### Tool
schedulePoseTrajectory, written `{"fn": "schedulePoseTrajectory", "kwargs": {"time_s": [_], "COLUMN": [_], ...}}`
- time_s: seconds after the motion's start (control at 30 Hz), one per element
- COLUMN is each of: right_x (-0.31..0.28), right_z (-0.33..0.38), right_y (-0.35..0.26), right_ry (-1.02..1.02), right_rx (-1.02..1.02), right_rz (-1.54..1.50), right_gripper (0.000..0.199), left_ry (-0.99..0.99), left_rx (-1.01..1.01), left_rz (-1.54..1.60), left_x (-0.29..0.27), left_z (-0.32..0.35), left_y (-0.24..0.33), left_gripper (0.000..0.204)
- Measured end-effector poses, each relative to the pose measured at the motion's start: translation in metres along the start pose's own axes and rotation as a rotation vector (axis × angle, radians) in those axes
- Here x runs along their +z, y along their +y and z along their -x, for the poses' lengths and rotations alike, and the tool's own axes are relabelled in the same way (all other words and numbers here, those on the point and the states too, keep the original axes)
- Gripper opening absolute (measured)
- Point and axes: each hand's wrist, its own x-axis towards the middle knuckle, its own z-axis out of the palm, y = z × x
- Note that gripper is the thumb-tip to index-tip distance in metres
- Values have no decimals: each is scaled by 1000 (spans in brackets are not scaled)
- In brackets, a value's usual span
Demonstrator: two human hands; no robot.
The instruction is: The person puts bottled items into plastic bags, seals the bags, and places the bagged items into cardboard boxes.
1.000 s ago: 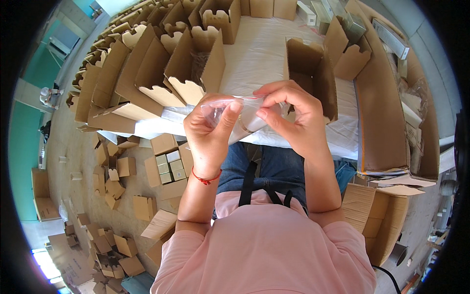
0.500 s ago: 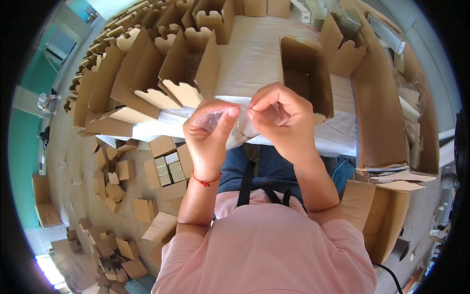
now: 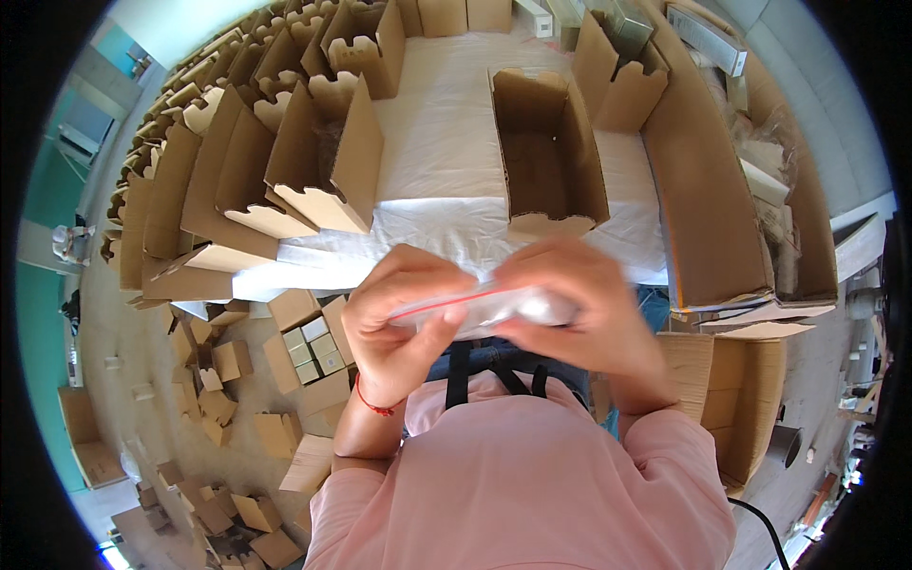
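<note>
In front of my chest is a clear plastic zip bag (image 3: 484, 306) with a red line along its top edge. My left hand (image 3: 388, 318) is closed on the bag's left end, the thumb in front and the fingers behind. A red cord circles that wrist. My right hand (image 3: 598, 309), smeared by motion, pinches the right end between thumb and fingers. Something whitish and shiny shows at the bag's right side, but I cannot make out what it is. Beyond my hands, an open brown carton (image 3: 600, 195) stands on the white-covered table (image 3: 432, 152).
Rows of open cartons (image 3: 353, 180) fill the table's left side. A long cardboard box (image 3: 703, 199) with packing plastic lies at right. On the floor at left are a carton of small boxes (image 3: 283, 359) and scattered small cartons (image 3: 223, 408). Another open carton (image 3: 698, 366) stands at lower right.
My hands have come down closer to my chest, and the right hand has moved outward along the bag. The bag's red-lined edge now shows stretched between them. The view has shifted slightly.
</note>
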Motion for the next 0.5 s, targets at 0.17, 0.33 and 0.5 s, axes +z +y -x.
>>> {"fn": "schedulePoseTrajectory", "kwargs": {"time_s": [0.17,0.33,0.5], "right_x": [-67,-59,-36], "right_z": [7,-37,-56], "right_y": [-42,23,61], "right_ry": [722,209,-86], "right_rx": [-37,-291,-308], "right_rz": [267,935,1245], "right_gripper": [32,32,27], "left_ry": [365,226,54], "left_rx": [16,-300,-364], "left_rz": [23,47,1], "left_x": [7,9,28], "left_z": [-10,2,17], "left_y": [-11,-44,-67], "left_gripper": [29,30,32]}}
